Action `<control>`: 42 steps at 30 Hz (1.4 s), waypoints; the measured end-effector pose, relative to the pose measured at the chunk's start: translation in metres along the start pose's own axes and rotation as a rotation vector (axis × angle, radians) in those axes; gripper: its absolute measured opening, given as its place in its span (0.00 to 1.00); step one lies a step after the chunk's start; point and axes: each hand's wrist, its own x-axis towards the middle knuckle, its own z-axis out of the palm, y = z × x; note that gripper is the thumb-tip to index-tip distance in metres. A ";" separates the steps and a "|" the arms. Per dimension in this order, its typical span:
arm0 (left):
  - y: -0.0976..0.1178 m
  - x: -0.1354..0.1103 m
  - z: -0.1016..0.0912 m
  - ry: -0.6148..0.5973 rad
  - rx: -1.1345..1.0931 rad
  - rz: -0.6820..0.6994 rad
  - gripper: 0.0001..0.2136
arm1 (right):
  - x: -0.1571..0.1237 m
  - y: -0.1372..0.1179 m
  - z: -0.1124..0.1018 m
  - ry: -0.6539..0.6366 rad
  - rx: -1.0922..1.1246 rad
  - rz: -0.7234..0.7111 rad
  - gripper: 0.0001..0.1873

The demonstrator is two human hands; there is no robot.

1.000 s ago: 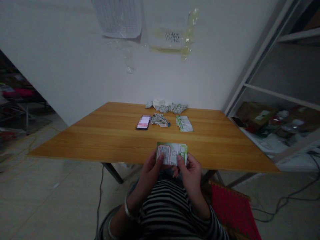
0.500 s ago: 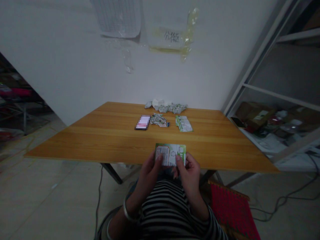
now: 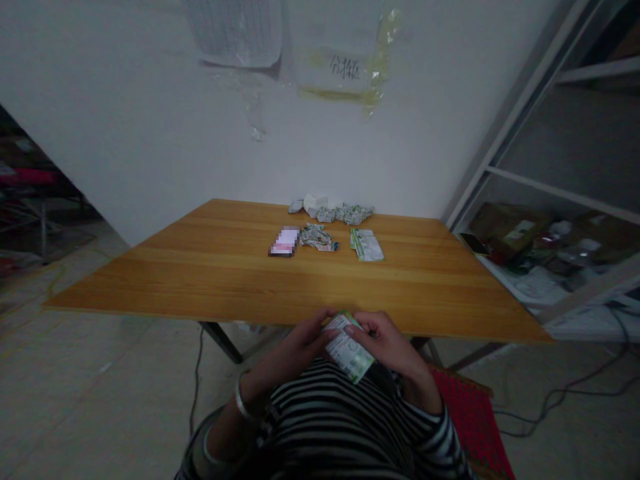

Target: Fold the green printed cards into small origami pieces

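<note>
A small green-and-white printed packet [image 3: 350, 350] is held between both hands, tilted, just in front of the table's near edge. My left hand [image 3: 307, 340] grips its left side, thumb on the printed face. On the opposite side my right hand [image 3: 387, 340] pinches the packet, its thumb also lying over the front. The fingers behind the packet are hidden. Farther off on the table lie similar flat green-and-white packets [image 3: 367, 245], a crumpled printed wrapper [image 3: 317, 237] and a phone [image 3: 285, 241] whose screen is blurred out.
Crumpled wrappers and white tissue [image 3: 330, 210] lie at the back of the wooden table [image 3: 210, 280], by the wall. On the right a shelf [image 3: 545, 280] holds boxes, with another phone [image 3: 474, 244] at its edge. A red woven seat [image 3: 470, 413] stands at lower right.
Both hands have drawn the packet lower, toward my body. It has turned from level to slanting, its lower end now pointing down to the right.
</note>
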 end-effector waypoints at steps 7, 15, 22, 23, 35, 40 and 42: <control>-0.002 0.017 0.002 0.152 -0.094 -0.105 0.17 | 0.009 0.009 0.016 0.231 0.088 0.003 0.21; -0.005 0.022 0.009 0.285 -0.205 -0.048 0.20 | 0.015 0.009 0.034 0.502 0.004 -0.074 0.21; 0.001 0.020 0.012 0.280 -0.073 0.003 0.15 | 0.017 0.013 0.045 0.593 0.131 -0.051 0.21; 0.001 0.020 0.013 0.270 -0.067 -0.003 0.15 | 0.018 0.014 0.046 0.618 0.166 -0.046 0.21; -0.003 0.017 0.017 0.138 -0.088 -0.082 0.15 | 0.026 0.021 0.058 0.765 0.463 -0.079 0.15; -0.005 0.017 0.007 0.151 -0.172 -0.135 0.16 | 0.023 0.013 0.043 0.613 0.366 -0.136 0.20; -0.005 0.017 0.000 0.128 -0.236 -0.158 0.17 | 0.018 0.008 0.029 0.551 0.225 -0.228 0.22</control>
